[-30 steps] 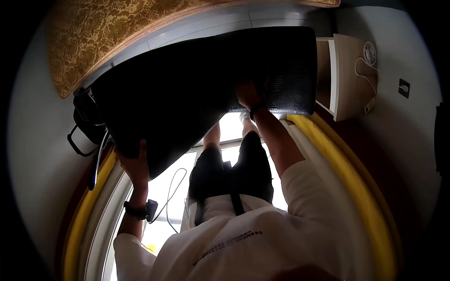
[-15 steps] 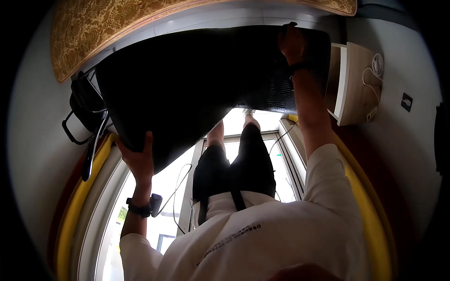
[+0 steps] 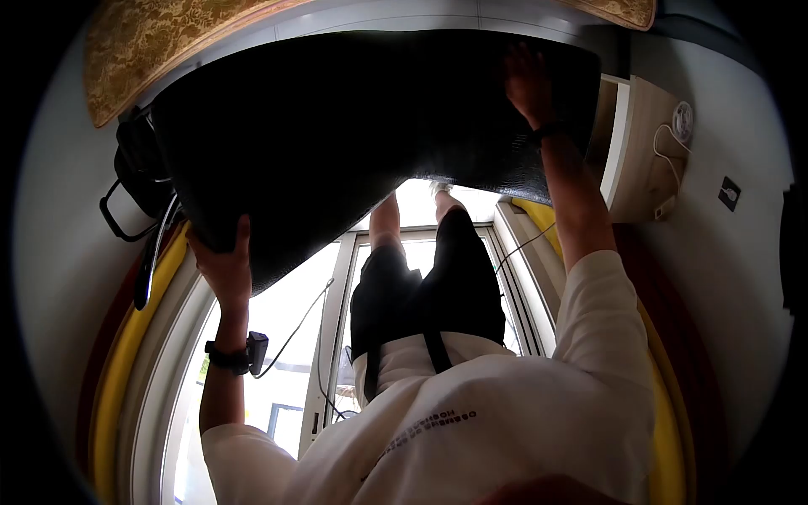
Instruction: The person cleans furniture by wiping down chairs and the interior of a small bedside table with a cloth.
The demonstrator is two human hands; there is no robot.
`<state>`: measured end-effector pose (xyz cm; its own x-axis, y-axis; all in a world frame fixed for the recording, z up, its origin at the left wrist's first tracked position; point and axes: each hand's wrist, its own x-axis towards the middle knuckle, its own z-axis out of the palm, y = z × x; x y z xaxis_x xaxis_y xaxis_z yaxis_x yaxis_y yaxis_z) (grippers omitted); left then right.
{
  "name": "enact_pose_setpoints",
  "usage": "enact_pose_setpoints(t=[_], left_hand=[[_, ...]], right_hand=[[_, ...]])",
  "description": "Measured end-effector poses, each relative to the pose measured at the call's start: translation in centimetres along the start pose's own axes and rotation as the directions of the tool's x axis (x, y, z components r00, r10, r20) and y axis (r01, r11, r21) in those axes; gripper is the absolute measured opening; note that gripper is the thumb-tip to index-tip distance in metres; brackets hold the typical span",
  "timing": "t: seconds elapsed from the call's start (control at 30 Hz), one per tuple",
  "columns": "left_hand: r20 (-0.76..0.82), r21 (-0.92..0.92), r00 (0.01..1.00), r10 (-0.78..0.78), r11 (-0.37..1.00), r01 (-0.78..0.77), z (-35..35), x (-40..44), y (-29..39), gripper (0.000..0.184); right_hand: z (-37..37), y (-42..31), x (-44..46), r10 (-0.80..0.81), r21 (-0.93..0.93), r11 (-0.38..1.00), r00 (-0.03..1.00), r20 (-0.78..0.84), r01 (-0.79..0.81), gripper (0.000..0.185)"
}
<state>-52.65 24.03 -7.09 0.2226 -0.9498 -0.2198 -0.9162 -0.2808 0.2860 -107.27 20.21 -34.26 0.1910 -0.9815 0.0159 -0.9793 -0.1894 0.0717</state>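
A large black sheet-like piece (image 3: 353,118) with a textured surface spans the upper middle of the view. My left hand (image 3: 225,263) grips its lower left corner, the thumb on the upper face and the fingers partly hidden at the edge. Over its right part lies my right hand (image 3: 528,84), palm down, with the fingers spread and nothing held. Deep shadow hides most of the black surface.
A patterned gold-brown covered surface (image 3: 160,50) is at the top left. Beside the left wall stands a black chair (image 3: 139,172). A light wooden cabinet (image 3: 646,147) with a white cable (image 3: 665,147) is at the right. Yellow curtains (image 3: 126,370) flank the glass door.
My right hand has moved from the black piece's lower edge up and right to its far part, and its fingers have spread. My left hand keeps its corner, slightly higher and further left.
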Motion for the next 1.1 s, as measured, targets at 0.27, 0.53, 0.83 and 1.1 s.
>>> enact_pose_setpoints(t=[0.27, 0.53, 0.83, 1.1], left_hand=[[0.008, -0.087, 1.0, -0.016, 0.996, 0.017, -0.1, -0.5, 1.4, 0.095], [-0.061, 0.035, 0.996, 0.069, 0.997, -0.066, 0.4, 0.0, -1.0, 0.092], [-0.052, 0.066, 0.998, -0.032, 0.997, 0.036, 0.5, 3.1, -6.9, 0.089], [-0.039, 0.009, 0.996, -0.086, 0.996, 0.086, 0.0, 4.8, -8.8, 0.084]], right_hand=[[-0.9, 5.2, 3.2, 0.491, -0.099, 0.867, 0.871, 0.008, -0.488, 0.017], [2.5, -13.6, 3.1, 0.109, 0.283, 0.95, 0.99, 0.087, -0.13, 0.035], [0.2, -8.2, -6.1, -0.288, 0.456, 0.865, 0.952, 0.106, 0.211, 0.056], [-4.3, 1.4, -2.1, 0.087, 0.272, 0.958, 0.996, 0.021, -0.09, 0.052]])
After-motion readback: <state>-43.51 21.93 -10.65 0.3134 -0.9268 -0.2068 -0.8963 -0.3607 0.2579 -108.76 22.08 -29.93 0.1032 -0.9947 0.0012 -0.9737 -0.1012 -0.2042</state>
